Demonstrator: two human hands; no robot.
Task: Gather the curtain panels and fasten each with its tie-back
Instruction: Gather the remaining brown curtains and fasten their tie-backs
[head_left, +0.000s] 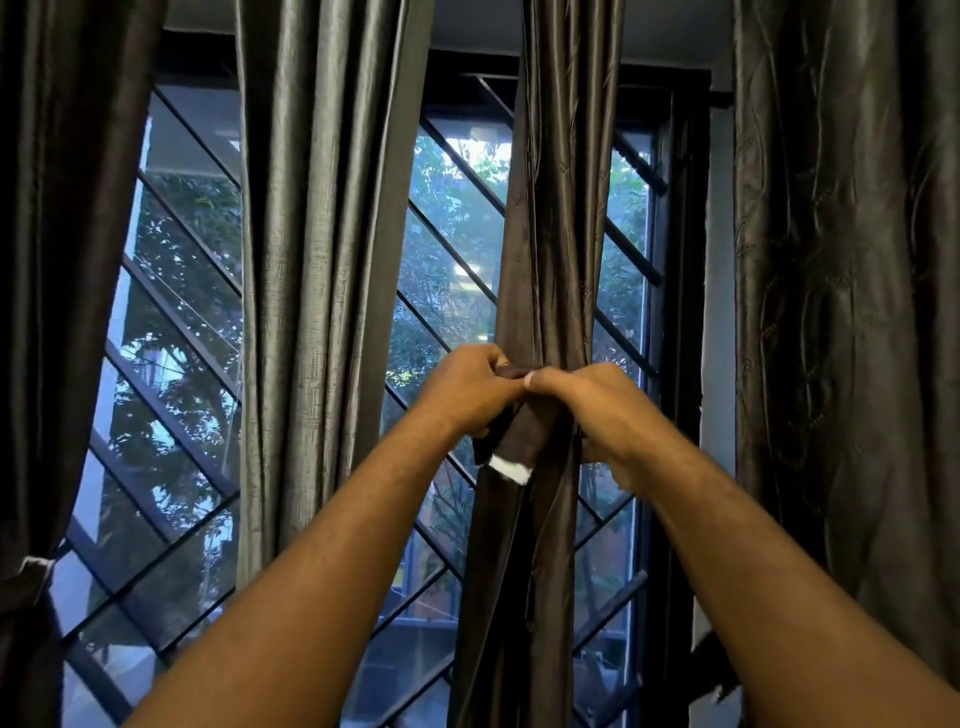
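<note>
A dark brown curtain panel (556, 234) hangs gathered into a narrow bundle in front of the window. Around its waist runs a brown tie-back (524, 441) with a white end hanging down. My left hand (470, 387) grips the tie-back on the bundle's left side. My right hand (597, 405) holds it on the right, thumb pressed against the left hand's fingers. At the far left another dark panel (57, 260) is cinched low by its own tie-back (36, 564). A grey panel (317, 260) hangs loose between them.
Behind the curtains is a window with a diagonal black metal grille (176, 332) and trees outside. A wide dark patterned panel (852, 312) hangs loose at the right, close to my right forearm.
</note>
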